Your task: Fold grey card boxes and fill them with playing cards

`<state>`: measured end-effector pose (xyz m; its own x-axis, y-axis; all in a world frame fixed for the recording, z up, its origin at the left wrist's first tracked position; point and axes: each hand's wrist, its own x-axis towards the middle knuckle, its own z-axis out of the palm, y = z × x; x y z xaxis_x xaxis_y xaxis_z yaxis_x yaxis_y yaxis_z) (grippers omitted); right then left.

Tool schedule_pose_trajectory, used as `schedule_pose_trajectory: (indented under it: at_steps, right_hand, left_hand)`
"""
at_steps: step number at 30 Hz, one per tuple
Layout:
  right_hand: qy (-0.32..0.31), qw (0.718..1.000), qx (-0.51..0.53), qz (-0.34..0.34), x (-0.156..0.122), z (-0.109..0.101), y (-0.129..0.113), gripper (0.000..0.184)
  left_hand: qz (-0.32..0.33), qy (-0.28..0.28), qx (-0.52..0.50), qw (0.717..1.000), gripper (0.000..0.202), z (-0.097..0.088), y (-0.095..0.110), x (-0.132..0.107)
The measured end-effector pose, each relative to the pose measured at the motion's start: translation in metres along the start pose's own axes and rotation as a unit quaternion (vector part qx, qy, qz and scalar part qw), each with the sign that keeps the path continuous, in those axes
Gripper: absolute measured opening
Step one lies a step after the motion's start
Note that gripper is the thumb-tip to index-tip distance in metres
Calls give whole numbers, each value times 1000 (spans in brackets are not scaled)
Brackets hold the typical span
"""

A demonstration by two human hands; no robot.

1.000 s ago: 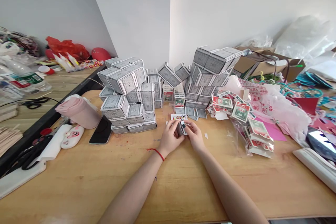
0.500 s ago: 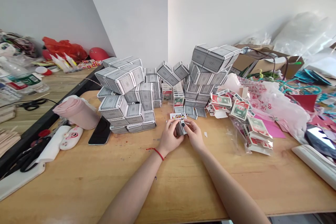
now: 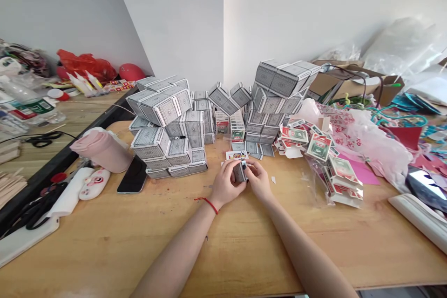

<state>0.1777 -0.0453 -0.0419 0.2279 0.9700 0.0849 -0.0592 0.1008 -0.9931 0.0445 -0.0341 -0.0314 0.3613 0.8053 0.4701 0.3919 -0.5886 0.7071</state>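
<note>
Both hands meet over the middle of the wooden table (image 3: 104,237). My left hand (image 3: 225,185) and my right hand (image 3: 257,179) are closed around a small grey patterned deck of cards (image 3: 240,171) held between them. A single face-up playing card (image 3: 237,155) lies flat just beyond the fingers. A red string circles my left wrist. Stacked grey card blocks rise behind: one pile (image 3: 167,123) to the left, another pile (image 3: 275,98) to the right.
Red and green card boxes (image 3: 319,146) spill from a clear bag on the right, next to a pink plastic bag (image 3: 363,142). A black phone (image 3: 132,174), a pink roll (image 3: 103,149) and scissors (image 3: 30,214) lie at left. A second table (image 3: 52,118) stands further left.
The hands have tightened slightly on the deck and turned it a little; their place on the table is almost unchanged. The view shifted slightly.
</note>
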Motion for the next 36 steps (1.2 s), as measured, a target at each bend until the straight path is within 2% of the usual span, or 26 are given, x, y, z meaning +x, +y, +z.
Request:
schedule_pose_trajectory:
  at_steps: [8,13,20,25,36]
  right_hand:
    - [-7,1000,-29,1,-1,0,4,25]
    - [-8,999,-40,-1,-3,1,6,23]
    - [6,999,-42,-20,-4,4,-1,26]
    - [20,998,-58,-22,-4,4,3,25]
    - [33,996,-70,-32,-1,-1,2,24]
  left_hand:
    - [-15,6,2,1000,55,2,-1,2]
    - [-20,-8,-9,1000,55,3,-3,1]
    - [-2,0,-31,1000,54,6,-3,1]
    - [10,5,-38,999,52,6,-2,2]
    - [18,-30,-64,997,52,1,1,2]
